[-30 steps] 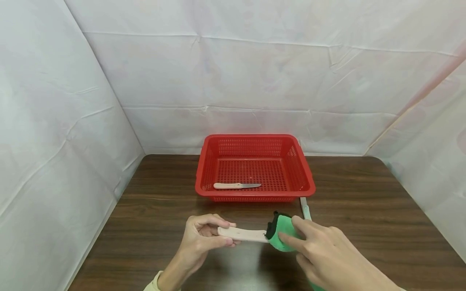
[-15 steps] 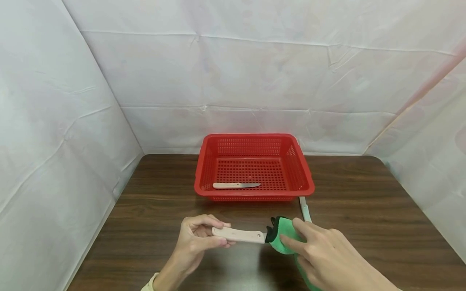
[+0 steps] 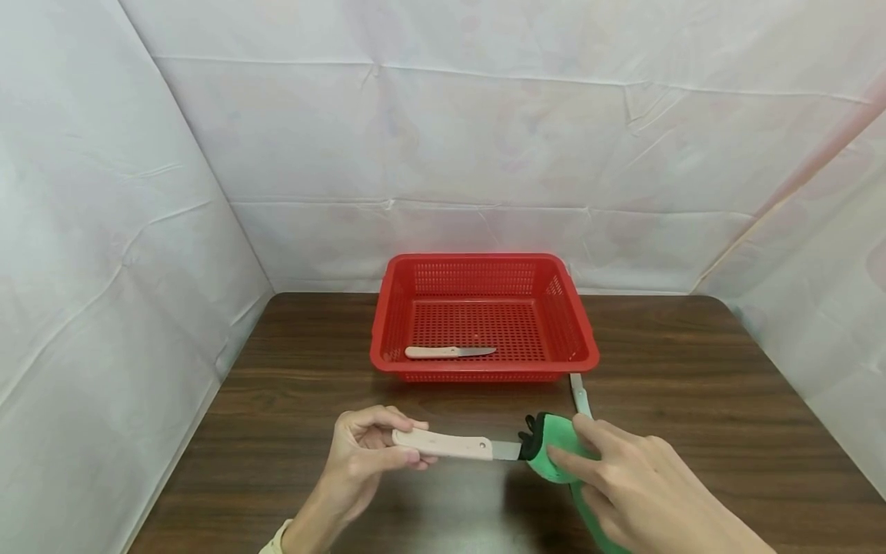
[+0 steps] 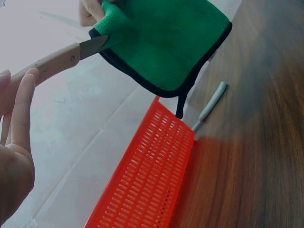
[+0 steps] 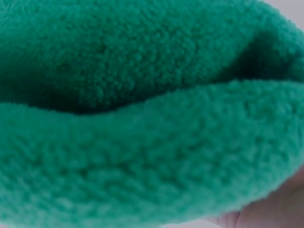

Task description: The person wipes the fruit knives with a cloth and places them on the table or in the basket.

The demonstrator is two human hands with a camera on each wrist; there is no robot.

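Observation:
My left hand [image 3: 356,454] grips the end of a pale wooden knife handle between thumb and fingers. The knife [image 3: 443,444] points to the right, a short stretch of its blade showing past the handle. Folded over the rest of the blade is a green cloth [image 3: 559,442] with black edging, pinched by my right hand [image 3: 626,477]. In the left wrist view the blade runs into the fold of the cloth [image 4: 161,47], whose lower part hangs down. Green pile fills most of the right wrist view, hiding the blade tip there.
A red perforated basket [image 3: 484,368] stands at the back of the dark wooden table [image 3: 304,400]. Inside it lies another pale-handled knife [image 3: 432,353]. A knife with a light green handle [image 3: 581,402] lies on the table by the basket's front right corner. White sheeting [image 3: 484,138] surrounds the table.
My left hand has moved left with the knife, and my right hand with the cloth slightly right. More of the blade now shows between handle and cloth.

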